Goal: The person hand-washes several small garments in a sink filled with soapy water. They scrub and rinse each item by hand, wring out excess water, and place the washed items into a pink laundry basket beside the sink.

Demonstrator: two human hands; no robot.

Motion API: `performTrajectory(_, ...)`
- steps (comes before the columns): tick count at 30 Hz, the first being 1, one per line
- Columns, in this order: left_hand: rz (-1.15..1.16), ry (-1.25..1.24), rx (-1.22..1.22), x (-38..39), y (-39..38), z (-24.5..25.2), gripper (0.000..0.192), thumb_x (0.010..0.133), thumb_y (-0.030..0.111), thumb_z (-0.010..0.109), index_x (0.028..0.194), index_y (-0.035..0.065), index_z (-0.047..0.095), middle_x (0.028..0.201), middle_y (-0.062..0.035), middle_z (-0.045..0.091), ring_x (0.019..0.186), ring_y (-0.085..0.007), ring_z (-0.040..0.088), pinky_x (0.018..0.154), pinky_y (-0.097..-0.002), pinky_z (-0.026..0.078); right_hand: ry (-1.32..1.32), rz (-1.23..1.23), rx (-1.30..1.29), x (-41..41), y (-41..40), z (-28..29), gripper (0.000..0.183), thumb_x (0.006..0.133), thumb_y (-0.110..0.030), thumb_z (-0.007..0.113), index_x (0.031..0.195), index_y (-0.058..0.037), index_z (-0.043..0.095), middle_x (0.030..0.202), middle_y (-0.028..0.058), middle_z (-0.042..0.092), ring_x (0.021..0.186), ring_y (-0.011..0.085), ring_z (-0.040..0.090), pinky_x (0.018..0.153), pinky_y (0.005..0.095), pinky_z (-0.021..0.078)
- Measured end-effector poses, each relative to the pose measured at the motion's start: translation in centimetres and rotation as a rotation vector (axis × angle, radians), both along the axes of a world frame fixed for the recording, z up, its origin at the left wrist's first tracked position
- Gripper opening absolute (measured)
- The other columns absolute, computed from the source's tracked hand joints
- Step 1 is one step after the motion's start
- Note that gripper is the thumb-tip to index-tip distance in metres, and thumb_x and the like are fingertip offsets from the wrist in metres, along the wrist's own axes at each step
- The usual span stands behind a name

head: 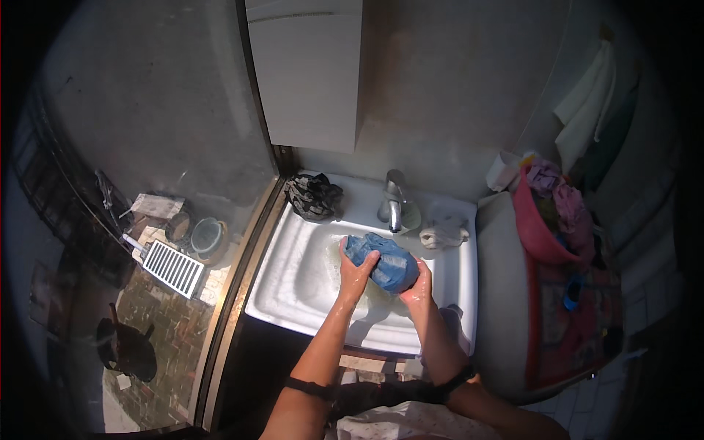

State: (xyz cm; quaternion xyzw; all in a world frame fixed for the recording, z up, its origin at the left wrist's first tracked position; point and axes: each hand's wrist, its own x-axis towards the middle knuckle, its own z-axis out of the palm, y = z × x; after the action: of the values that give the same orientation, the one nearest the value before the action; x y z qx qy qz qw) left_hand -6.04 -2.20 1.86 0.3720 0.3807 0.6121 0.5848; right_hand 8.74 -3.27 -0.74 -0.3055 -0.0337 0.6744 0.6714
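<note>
A wet, bunched blue cloth (389, 268) is held above the basin of a white sink (291, 308). My left hand (356, 270) grips its left side, thumb on top. On the opposite side, my right hand (419, 285) is closed around the cloth's lower right edge. Both hands look wet. Beneath them, cloudy water partly shows in the basin. A chrome faucet (393, 206) stands just behind the cloth. The cloth and my hands hide part of the basin.
Black patterned fabric (313, 196) lies on the sink's back left corner. White cloths (444, 232) sit right of the faucet, and a dark cloth (454, 324) hangs at the front right rim. A pink basin of clothes (542, 231) rests on a covered washing machine (498, 297). Glass stands left.
</note>
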Motion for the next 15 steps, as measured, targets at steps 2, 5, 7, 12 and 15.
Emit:
performTrajectory(2,-0.047,0.351,0.180,-2.3,-0.7,0.5,0.109,0.072,0.031,0.077,0.142,-0.0007,0.001,0.134,-0.0202,0.038,0.119,-0.0308,0.045,0.095,-0.0381,0.043,-0.038,0.025,-0.027,0.9,-0.1,1.7,0.023,0.082,-0.028,0.057,0.095,-0.0093,0.062,0.096,0.0067,0.064,0.095,0.0236,0.060,0.087,0.0413,0.0471)
performTrajectory(5,0.109,1.044,0.673,-4.5,-1.5,0.9,0.107,0.066,0.032,0.080,0.144,0.0060,0.011,0.144,-0.0238,0.020,0.132,-0.0394,0.026,0.103,-0.0447,0.031,-0.099,0.054,-0.095,1.8,-0.3,3.8,0.021,0.083,-0.026,0.057,0.095,-0.0097,0.061,0.095,0.0063,0.063,0.094,0.0239,0.060,0.087,0.0425,0.0473)
performTrajectory(7,0.009,1.140,0.795,-4.8,-1.0,1.2,0.096,0.065,0.026,0.079,0.139,0.0052,0.021,0.141,-0.0235,0.026,0.127,-0.0437,0.030,0.105,-0.0480,0.026,-0.134,0.126,-0.131,1.9,-0.3,4.5,0.022,0.082,-0.026,0.058,0.097,-0.0096,0.061,0.096,0.0064,0.063,0.094,0.0239,0.060,0.087,0.0432,0.0475)
performTrajectory(12,-0.377,0.871,0.569,-3.9,0.3,1.4,0.068,0.067,0.018,0.075,0.125,0.0064,0.042,0.118,-0.0165,0.054,0.110,-0.0330,0.054,0.094,-0.0379,0.041,-0.231,0.271,-0.054,1.5,-0.1,5.1,0.032,0.078,-0.026,0.061,0.104,-0.0072,0.056,0.100,0.0098,0.060,0.093,0.0244,0.059,0.086,0.0424,0.0484)
performTrajectory(15,-0.588,0.703,0.169,-3.1,-0.3,1.1,0.064,0.069,0.019,0.075,0.125,0.0070,0.044,0.113,-0.0133,0.058,0.104,-0.0262,0.059,0.089,-0.0324,0.045,-0.291,0.270,0.118,1.9,0.5,5.9,0.036,0.076,-0.024,0.060,0.107,-0.0067,0.052,0.097,0.0111,0.058,0.090,0.0264,0.060,0.084,0.0419,0.0497)
